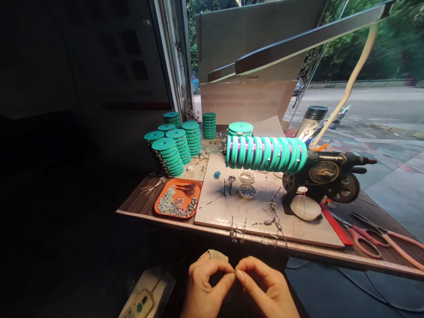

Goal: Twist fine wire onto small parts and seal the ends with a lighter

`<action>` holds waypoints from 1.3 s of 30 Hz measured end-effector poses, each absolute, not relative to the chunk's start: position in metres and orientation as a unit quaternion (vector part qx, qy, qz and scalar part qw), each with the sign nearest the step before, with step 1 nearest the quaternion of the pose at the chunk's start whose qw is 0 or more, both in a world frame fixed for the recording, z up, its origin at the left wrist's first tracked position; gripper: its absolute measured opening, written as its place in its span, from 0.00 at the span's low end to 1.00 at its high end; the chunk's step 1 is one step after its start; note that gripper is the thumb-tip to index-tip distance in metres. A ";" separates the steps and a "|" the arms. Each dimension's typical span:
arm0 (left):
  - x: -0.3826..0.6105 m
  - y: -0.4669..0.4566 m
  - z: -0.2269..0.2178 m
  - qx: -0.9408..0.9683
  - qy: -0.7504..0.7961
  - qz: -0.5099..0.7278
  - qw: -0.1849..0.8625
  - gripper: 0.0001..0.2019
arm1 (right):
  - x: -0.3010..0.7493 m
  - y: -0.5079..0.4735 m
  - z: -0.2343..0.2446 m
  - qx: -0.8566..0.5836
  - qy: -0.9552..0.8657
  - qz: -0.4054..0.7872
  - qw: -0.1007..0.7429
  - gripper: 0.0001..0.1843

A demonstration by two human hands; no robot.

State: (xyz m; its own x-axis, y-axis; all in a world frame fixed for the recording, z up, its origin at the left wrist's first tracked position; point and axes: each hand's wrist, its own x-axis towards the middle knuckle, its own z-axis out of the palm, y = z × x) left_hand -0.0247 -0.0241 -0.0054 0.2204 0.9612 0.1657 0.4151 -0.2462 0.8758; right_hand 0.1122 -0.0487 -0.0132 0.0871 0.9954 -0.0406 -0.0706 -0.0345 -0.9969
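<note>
My left hand [207,282] and my right hand [265,285] are together below the table's front edge, fingertips touching in a pinch. Both are closed on something too thin to make out, perhaps a fine line. Just above them, small rigs of line with metal weights [236,232] hang over the edge of a pale work board [298,229]. A row of teal spools [265,153] sits on the shaft of a black hand-cranked winder [326,176].
Stacks of teal spools [174,148] stand at the back left. An orange tray [179,198] holds small metal parts. Two small dishes of beads [247,184] sit mid-board. Pink-handled scissors [380,240] lie at the right. A power strip [142,300] is below left.
</note>
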 end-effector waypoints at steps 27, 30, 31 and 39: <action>-0.026 -0.022 -0.003 0.627 0.512 0.393 0.437 0.05 | 0.112 -0.050 -0.013 -0.491 -0.463 0.517 0.527 0.13; -0.025 -0.022 -0.004 0.612 0.509 0.406 0.448 0.05 | 0.110 -0.050 -0.012 -0.489 -0.452 0.531 0.524 0.13; -0.024 -0.021 -0.004 0.609 0.510 0.408 0.450 0.05 | 0.110 -0.049 -0.012 -0.493 -0.451 0.530 0.522 0.13; -0.024 -0.022 -0.004 0.602 0.510 0.410 0.457 0.05 | 0.110 -0.049 -0.014 -0.493 -0.469 0.524 0.512 0.14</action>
